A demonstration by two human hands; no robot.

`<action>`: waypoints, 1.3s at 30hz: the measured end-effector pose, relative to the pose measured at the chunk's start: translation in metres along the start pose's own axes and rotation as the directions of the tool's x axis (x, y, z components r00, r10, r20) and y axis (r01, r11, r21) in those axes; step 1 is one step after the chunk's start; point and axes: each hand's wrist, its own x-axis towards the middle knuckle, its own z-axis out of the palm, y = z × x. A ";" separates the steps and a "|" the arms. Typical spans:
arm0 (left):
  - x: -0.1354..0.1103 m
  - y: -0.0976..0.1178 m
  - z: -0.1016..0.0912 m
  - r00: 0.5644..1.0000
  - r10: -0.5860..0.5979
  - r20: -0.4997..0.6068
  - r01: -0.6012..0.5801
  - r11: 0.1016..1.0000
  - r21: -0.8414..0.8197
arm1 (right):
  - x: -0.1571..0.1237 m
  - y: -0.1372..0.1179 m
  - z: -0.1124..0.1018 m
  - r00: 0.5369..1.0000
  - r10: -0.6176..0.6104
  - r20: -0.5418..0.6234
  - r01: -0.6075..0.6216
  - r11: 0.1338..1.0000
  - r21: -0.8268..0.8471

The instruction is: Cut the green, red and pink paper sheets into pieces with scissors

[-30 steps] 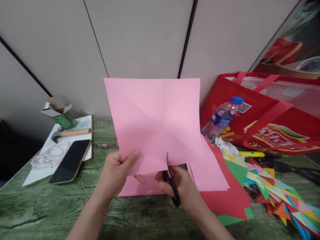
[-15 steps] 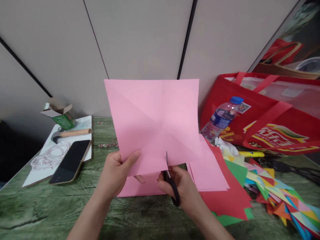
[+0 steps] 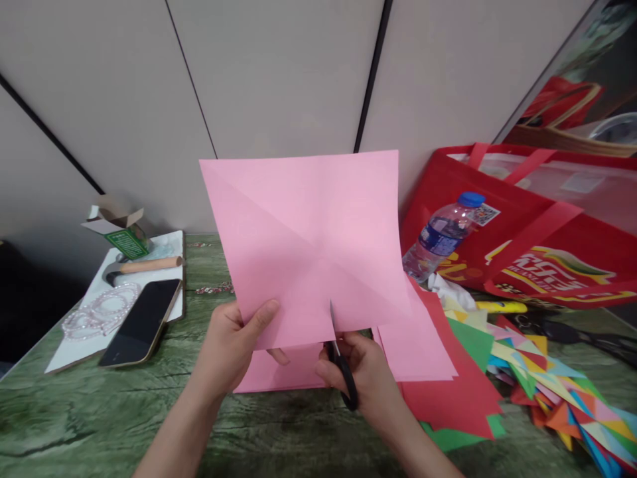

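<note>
A creased sheet of pink paper (image 3: pixel 308 232) stands raised over the table. Its lower left edge is pinched in my left hand (image 3: pixel 236 342), thumb in front and fingers behind. My right hand (image 3: pixel 361 372) is closed round the black handles of a pair of scissors (image 3: pixel 343 372). One blade lies in front of the sheet at its bottom edge, pointing up; the other blade is hidden by the paper. Under the raised sheet, more pink paper (image 3: pixel 283 372) lies flat on the table.
Pink, red (image 3: pixel 448 392) and green sheets lie at the right, beside colourful folded paper pieces (image 3: pixel 562 385). A water bottle (image 3: pixel 438 236) leans on a red bag (image 3: pixel 547 219). At the left are a phone (image 3: pixel 142 322), a bead string (image 3: pixel 102 309), a wooden-handled sickle (image 3: pixel 144 264) and a small box (image 3: pixel 122 232).
The sheet's upper part has flared slightly, its top left corner shifting left and its top right corner rising a little. Both hands and the scissors stay nearly in place.
</note>
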 end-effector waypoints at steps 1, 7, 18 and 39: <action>0.000 0.000 0.000 1.000 0.001 -0.004 -0.001 1.000 0.003 | 0.000 0.001 0.000 1.000 0.000 -0.002 0.000 1.000 -0.002; -0.001 -0.001 0.000 1.000 0.010 -0.006 -0.010 1.000 0.009 | 0.002 0.002 0.000 1.000 -0.008 -0.024 0.007 1.000 -0.026; 0.002 -0.001 0.001 1.000 0.004 -0.006 -0.004 1.000 -0.008 | 0.000 -0.003 0.002 0.999 0.028 -0.038 -0.029 0.999 -0.014; 0.004 -0.007 -0.001 0.994 -0.045 -0.099 0.041 0.998 -0.041 | 0.001 -0.005 0.002 0.995 0.092 -0.032 -0.093 0.995 -0.027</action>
